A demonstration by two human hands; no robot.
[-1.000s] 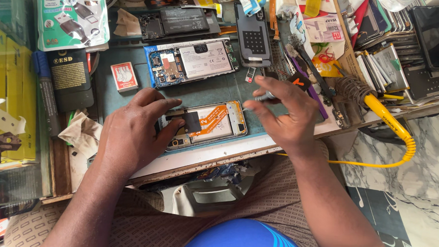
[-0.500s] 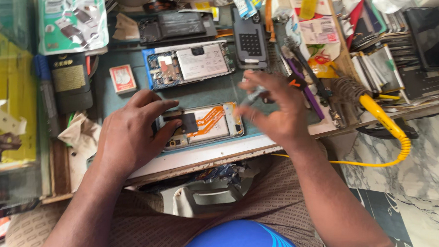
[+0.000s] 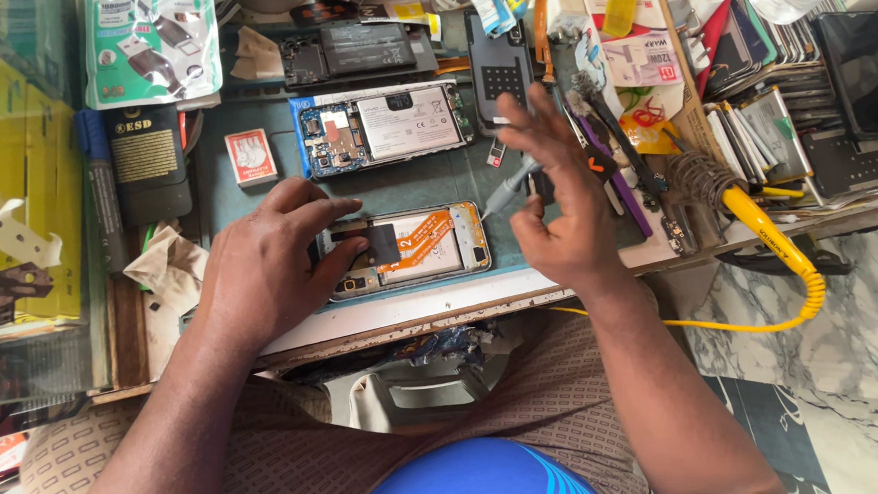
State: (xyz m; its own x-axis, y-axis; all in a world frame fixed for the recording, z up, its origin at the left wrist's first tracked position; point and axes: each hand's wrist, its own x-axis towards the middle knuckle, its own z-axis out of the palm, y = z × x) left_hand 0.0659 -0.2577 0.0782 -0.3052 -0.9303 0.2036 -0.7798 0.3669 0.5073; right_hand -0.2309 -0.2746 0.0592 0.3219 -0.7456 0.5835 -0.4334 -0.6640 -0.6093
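Since a second ago, the right hand (image 3: pixel 560 198) has lifted off the mat and now hovers above the opened phone's right end, pinching a slim grey tool (image 3: pixel 509 192) between thumb and forefinger, its tip slanting down-left toward the phone. The left hand (image 3: pixel 263 263) has stayed put, palm down, fingers pressing on the phone's (image 3: pixel 414 248) left end without closing round it.

That phone lies backless on the green mat (image 3: pixel 261 203) near the bench's front edge, long axis left to right, slightly tilted up to the right. It is a flat rounded rectangle: a pale battery crossed by an orange ribbon cable, and a dark square patch under the left fingertips.

Two opened phones are clear to see; the second (image 3: pixel 385 126) lies just behind, parallel, showing a white battery and blue circuit board. A yellow-handled soldering iron (image 3: pixel 761 226) with a coiled cord rests to the right.
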